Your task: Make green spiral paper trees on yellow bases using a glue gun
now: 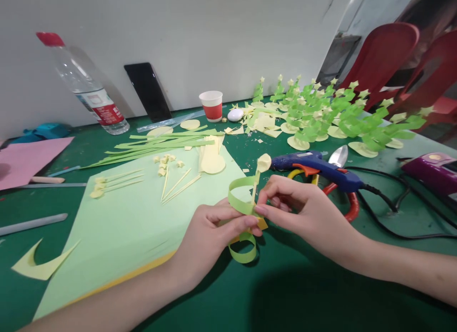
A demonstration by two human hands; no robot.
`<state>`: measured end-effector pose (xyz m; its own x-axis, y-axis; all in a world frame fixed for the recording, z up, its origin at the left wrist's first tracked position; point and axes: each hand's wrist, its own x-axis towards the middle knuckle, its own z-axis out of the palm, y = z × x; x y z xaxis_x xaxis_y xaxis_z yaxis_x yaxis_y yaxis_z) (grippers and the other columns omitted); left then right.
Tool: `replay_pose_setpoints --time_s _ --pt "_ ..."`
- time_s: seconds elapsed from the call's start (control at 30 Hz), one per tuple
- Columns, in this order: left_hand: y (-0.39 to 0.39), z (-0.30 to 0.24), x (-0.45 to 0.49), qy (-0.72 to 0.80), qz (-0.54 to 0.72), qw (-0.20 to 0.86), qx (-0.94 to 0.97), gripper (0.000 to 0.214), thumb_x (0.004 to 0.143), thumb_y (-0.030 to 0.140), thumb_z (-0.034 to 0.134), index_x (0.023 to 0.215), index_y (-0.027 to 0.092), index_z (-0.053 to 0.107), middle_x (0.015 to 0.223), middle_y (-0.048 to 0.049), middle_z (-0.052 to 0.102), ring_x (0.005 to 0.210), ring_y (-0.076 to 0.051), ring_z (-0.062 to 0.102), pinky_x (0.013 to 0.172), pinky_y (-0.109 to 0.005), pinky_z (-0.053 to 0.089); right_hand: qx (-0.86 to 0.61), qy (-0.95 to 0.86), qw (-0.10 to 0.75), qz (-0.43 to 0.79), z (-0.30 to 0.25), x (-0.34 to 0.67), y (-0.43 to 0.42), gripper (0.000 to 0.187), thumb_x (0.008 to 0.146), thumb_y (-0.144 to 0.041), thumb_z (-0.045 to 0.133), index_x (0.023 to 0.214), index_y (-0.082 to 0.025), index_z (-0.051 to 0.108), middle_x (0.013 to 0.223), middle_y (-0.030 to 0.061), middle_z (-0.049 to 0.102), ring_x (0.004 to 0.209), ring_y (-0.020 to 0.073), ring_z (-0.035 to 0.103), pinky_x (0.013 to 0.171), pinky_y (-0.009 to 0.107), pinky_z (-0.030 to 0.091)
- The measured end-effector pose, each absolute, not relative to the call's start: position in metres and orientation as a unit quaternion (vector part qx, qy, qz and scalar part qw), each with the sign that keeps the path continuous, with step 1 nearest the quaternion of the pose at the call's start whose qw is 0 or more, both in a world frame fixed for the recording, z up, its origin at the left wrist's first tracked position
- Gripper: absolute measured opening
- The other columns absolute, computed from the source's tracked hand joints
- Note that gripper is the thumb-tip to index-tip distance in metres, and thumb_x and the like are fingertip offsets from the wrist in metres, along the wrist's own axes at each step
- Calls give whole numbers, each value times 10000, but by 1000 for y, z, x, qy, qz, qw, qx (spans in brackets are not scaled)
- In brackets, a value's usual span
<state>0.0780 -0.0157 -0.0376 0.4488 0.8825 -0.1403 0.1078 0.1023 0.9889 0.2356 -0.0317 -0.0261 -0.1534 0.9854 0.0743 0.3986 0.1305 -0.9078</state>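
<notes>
Pinching a curled green strip (235, 202) against a yellow-topped stick (254, 189) between closed fingertips of left hand (221, 227) and right hand (300, 206), just right of the pale green sheet (139, 232). Facing a blue glue gun (326, 168) farther right of that sheet.

Curled light-green paper strip (238, 206); puffy paper tip (264, 163) above it, pale cream. Large flat paper sheet (143, 227), pale mint; smooth tabletop (214, 298), deep green. Pistol-shaped plastic glue gun (323, 166), blue, orange trigger (304, 170). Tapered paper cup (211, 107), red and white. Slim rectangular phone (148, 91), black. Flat paper piece at left (32, 160), pink.
</notes>
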Motion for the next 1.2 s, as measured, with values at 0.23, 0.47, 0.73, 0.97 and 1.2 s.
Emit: replay_pose_setpoints --time_s 0.23,0.47,0.73,0.97,1.2 --pt "-16 -34 79 427 303 575 628 245 736 231 560 520 180 662 681 -6 637 740 -166 573 640 -227 455 -519 -614 388 450 -28 236 -31 131 707 -295 561 675 -168 556 563 -35 374 512 78 331 449 217 283" --pt "-16 -37 78 426 294 589 621 190 732 257 587 595 191 700 721 -12 648 724 -160 577 646 -229 454 -477 -536 409 563 -31 234 -32 113 693 -273 592 675 -165 563 665 -12 474 589 95 463 553 237 391" --pt "-16 -39 78 426 290 618 594 128 709 251 620 684 192 731 742 -24 628 717 -148 575 672 -225 444 -485 -497 422 583 -26 235 -30 124 659 -236 633 628 -163 537 619 -29 458 577 76 401 515 199 338" --pt "-17 -34 79 428 288 605 606 177 699 248 620 552 182 695 666 -4 613 626 -125 540 618 -212 438 -471 -495 410 604 -27 236 -29 119 651 -214 645 662 -162 538 602 -45 427 564 69 397 517 197 332" --pt "-17 -36 78 440 261 572 641 280 753 287 545 535 179 683 594 -3 597 566 -112 501 591 -214 402 -433 -516 381 633 -26 237 -27 114 716 -279 584 709 -175 537 705 -16 513 642 89 509 602 217 412"
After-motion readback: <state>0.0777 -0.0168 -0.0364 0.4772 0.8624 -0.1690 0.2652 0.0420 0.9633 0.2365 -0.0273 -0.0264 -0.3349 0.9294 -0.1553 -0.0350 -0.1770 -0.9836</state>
